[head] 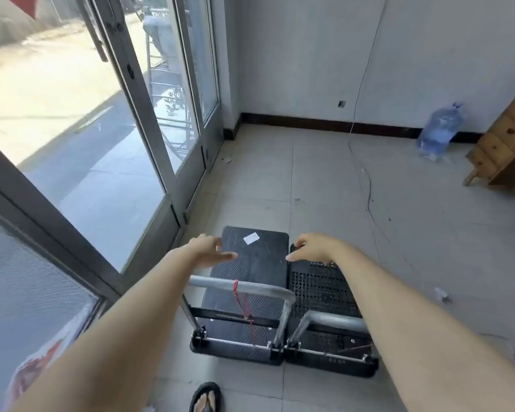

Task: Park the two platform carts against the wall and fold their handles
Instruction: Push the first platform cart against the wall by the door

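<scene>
I see two black plastic platform carts side by side, touching, on grey tiled floor [324, 179]: left cart [250, 272], right perforated cart [324, 289]. Silver metal handles [241, 286] tilted. My left hand [208, 248] and right hand [315, 248] hover open above. Glass door [101, 173] left.

**floor and what stood on it**

you had a pale tiled floor [324, 179] under you. two black platform carts sat on it side by side, touching: the left cart [250, 292] by the glass door, the right cart [324, 295] with a perforated deck. a water jug [439, 129] stood near the far wall, a wooden cabinet [506, 144] beside it. a thin cable [369, 197] trailed across the tiles. your sandalled foot [206, 398] rested near the carts.
</scene>
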### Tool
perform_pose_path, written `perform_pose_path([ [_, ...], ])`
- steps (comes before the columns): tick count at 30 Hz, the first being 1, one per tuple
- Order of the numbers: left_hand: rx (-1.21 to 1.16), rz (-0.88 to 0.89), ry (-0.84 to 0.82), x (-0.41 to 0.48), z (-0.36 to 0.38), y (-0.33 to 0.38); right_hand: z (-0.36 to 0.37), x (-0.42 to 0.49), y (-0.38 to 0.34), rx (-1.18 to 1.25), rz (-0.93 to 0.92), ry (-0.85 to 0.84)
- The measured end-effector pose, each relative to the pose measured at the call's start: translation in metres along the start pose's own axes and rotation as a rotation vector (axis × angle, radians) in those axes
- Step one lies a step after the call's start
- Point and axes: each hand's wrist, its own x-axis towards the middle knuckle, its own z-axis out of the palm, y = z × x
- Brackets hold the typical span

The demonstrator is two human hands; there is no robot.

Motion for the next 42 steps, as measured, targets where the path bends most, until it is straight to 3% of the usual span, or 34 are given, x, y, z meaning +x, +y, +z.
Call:
perform_pose_path([
  [5,0.125,-0.029,-0.274,0.028,0.053,-0.059,0.076,0.044,-0.034,0.021,0.143,-0.3],
  [9,0.161,0.047,-0.333,0.053,0.057,-0.073,0.116,0.084,-0.037,0.015,0.137,-0.234],
  [15,0.182,0.078,-0.355,0.108,0.031,-0.102,0.107,0.123,-0.057,0.237,0.175,-0.13],
  [20,0.233,0.04,-0.218,0.159,-0.003,-0.11,0.076,0.168,-0.076,0.288,0.142,-0.045],
  [23,0.236,0.051,-0.204,0.195,-0.025,-0.101,0.047,0.196,-0.078,0.286,0.14,0.0],
  [31,0.156,0.061,-0.171,0.303,-0.07,-0.058,-0.048,0.292,-0.052,0.25,0.093,-0.087],
  [42,0.151,0.053,-0.142,0.443,-0.156,-0.017,-0.15,0.428,-0.037,0.417,0.106,0.062],
])
